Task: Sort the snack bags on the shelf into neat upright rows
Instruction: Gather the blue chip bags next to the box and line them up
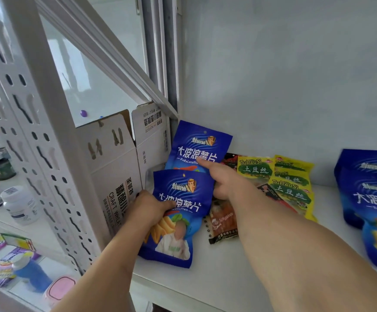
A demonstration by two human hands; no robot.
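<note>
Two blue chip bags stand one behind the other at the left end of the white shelf (pixel 205 287). My left hand (pixel 148 208) grips the left edge of the front blue bag (pixel 180 199). My right hand (pixel 223 179) holds the rear blue bag (pixel 201 143), thumb on its face, fingers hidden behind the front one. Several yellow-green snack packs (pixel 291 183) lie flat in a loose pile to the right. A brown-orange pack (pixel 223 221) lies flat beside the front bag. Two more blue bags (pixel 372 199) stand at the right edge.
A white cardboard beer box (pixel 120 167) stands against the shelf's left post, touching the blue bags. A slotted white upright (pixel 48 154) divides this shelf from a neighbouring one with bottles (pixel 21 206) and boxed goods (pixel 7 262). The back wall is plain white.
</note>
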